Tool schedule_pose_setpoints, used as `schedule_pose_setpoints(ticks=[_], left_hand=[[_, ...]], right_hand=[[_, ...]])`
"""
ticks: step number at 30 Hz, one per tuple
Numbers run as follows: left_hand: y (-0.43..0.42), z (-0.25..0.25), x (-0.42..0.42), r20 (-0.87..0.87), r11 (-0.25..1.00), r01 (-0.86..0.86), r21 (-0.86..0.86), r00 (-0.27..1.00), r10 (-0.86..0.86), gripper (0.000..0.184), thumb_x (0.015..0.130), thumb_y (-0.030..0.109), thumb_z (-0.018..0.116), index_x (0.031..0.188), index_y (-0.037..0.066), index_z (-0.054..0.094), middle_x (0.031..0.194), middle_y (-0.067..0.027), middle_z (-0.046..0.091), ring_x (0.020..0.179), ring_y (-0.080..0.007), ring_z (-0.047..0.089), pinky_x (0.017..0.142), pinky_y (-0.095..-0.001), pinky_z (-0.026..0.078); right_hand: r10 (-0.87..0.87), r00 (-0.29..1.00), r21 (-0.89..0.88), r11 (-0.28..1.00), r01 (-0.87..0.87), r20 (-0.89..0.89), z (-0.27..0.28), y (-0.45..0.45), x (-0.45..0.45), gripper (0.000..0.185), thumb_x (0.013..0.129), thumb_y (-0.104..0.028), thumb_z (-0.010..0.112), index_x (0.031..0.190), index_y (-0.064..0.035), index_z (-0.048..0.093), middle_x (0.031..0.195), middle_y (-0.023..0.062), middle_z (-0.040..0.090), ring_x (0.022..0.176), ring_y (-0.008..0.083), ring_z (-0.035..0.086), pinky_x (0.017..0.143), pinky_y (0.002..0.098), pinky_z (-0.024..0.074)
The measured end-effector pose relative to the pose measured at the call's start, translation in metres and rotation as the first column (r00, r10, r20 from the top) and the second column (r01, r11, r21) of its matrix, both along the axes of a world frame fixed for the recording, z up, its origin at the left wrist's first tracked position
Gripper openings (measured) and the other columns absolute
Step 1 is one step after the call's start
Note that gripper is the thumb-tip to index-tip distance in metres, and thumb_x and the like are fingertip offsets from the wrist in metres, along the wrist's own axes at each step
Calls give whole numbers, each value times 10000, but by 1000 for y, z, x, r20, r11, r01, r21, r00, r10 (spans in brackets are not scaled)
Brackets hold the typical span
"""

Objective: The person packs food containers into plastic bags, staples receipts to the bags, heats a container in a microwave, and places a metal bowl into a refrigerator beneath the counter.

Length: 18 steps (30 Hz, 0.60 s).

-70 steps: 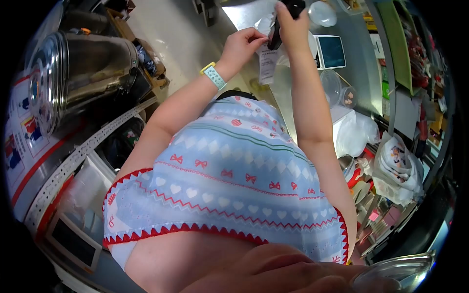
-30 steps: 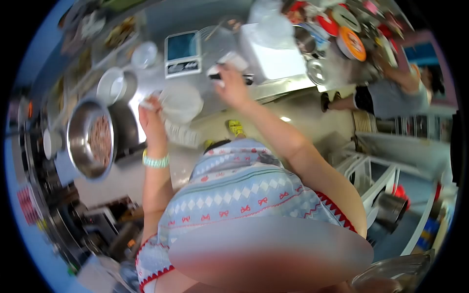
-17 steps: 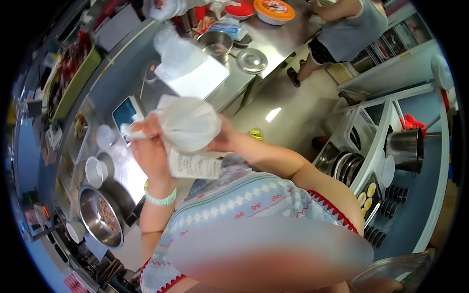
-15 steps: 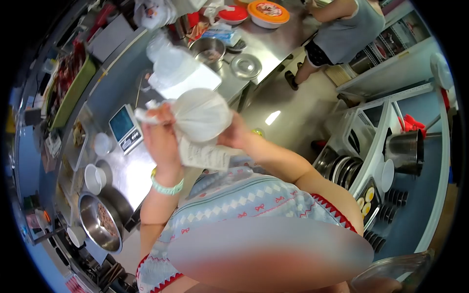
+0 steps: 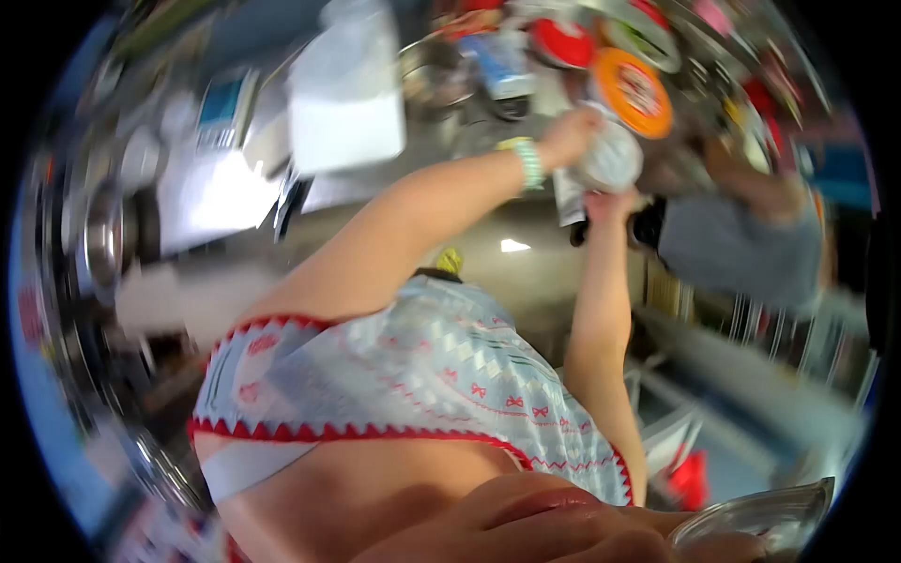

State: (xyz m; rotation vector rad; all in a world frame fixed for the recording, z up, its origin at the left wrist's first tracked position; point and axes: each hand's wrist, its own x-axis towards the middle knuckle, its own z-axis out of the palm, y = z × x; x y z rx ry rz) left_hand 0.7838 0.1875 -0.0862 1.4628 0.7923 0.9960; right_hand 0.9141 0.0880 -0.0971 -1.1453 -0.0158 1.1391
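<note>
A round white bowl [image 5: 612, 159] wrapped in thin plastic is held out at the far right end of the steel counter. My left hand [image 5: 568, 137], with a mint band on its wrist, is closed at the upper left of it. On its near side, my right hand [image 5: 612, 201] grips the lower edge. A white paper slip [image 5: 569, 195] with print hangs beside the bowl. Just beyond sits an orange-lidded tub [image 5: 632, 92]. Motion blur hides how the fingers lie.
A co-worker in a grey top [image 5: 741, 244] stands close on the right. On the counter are a white plastic bag [image 5: 347, 94], a metal pot [image 5: 434, 75], a red lid [image 5: 561, 43] and a scale [image 5: 223, 111]. A metal bowl [image 5: 103, 239] is at the left.
Both hands have carried the wrapped bowl to the right and away from my body, toward the orange tub and the co-worker. My view has turned right with them.
</note>
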Motion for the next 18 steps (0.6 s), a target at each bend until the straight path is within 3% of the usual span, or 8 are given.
schedule_pose_setpoints(ticks=[1, 3, 6, 10, 13, 16, 17, 18], left_hand=[[-6, 24, -4, -223, 997, -32, 70, 974, 46, 151, 897, 110, 500, 934, 54, 636, 922, -134, 680, 851, -250, 643, 787, -388, 495], [-1, 25, 27, 121, 970, -165, 178, 982, 145, 170, 834, 126, 548, 937, 63, 668, 898, -172, 677, 829, -302, 642, 749, -418, 490], [27, 14, 59, 85, 950, -227, 213, 973, 213, 247, 763, 93, 576, 976, 119, 700, 902, -181, 667, 848, -364, 638, 780, -452, 499], [-19, 50, -7, 22, 885, -374, 277, 923, 383, 455, 704, 54, 600, 1144, 168, 621, 1261, -171, 503, 1117, -398, 481, 946, -468, 405], [-96, 58, -165, 180, 652, -493, 576, 855, 487, 336, 668, 78, 650, 1003, 106, 654, 1098, -105, 588, 1003, -324, 529, 869, -443, 418], [-167, -11, -347, -440, 576, -569, 587, 373, 817, 253, 660, 118, 661, 908, 110, 612, 1055, -110, 591, 981, -317, 513, 847, -495, 377], [-180, -21, -382, -397, 294, -604, 741, -41, 917, 428, 704, 185, 679, 1118, 129, 588, 1175, -153, 543, 1082, -358, 489, 899, -532, 353], [-185, -12, -404, -562, 355, -584, 730, -217, 798, 509, 727, 228, 687, 1212, 165, 544, 1220, -160, 517, 1110, -378, 473, 909, -543, 350]], right_hand=[[29, 999, -53, 998, -30, -25, -2, 7, 9, 544, 901, -423, 394, 1353, -141, 500, 1401, 83, 492, 1272, 305, 457, 1017, 495, 389], [154, 988, 20, 988, -154, -4, -25, 15, 39, 569, 901, -394, 376, 1403, -133, 445, 1430, 93, 458, 1322, 332, 399, 1058, 542, 331], [256, 966, -25, 967, -255, 27, 13, 31, 18, 642, 910, -445, 288, 1469, -135, 340, 1521, 101, 316, 1402, 337, 275, 1132, 562, 196], [316, 939, -124, 946, -301, 133, -23, 52, 52, 604, 912, -377, 331, 1428, -66, 379, 1485, 146, 349, 1371, 352, 316, 1097, 574, 258], [13, 995, -181, 983, 6, 102, -15, 37, 78, 538, 898, -296, 403, 1331, 21, 432, 1428, 186, 398, 1308, 392, 371, 1073, 569, 299], [-36, 892, -173, 977, 127, 451, 2, 2, 71, 491, 909, -310, 444, 1269, 21, 486, 1334, 161, 497, 1206, 351, 482, 998, 477, 395], [-176, 784, -110, 949, 296, 596, 30, -23, 17, 480, 914, -327, 453, 1251, 10, 503, 1293, 144, 532, 1164, 322, 519, 964, 431, 425], [-156, 782, -117, 953, 280, 603, 36, -38, -7, 480, 914, -327, 453, 1251, 10, 503, 1293, 144, 532, 1164, 322, 519, 964, 431, 425]])
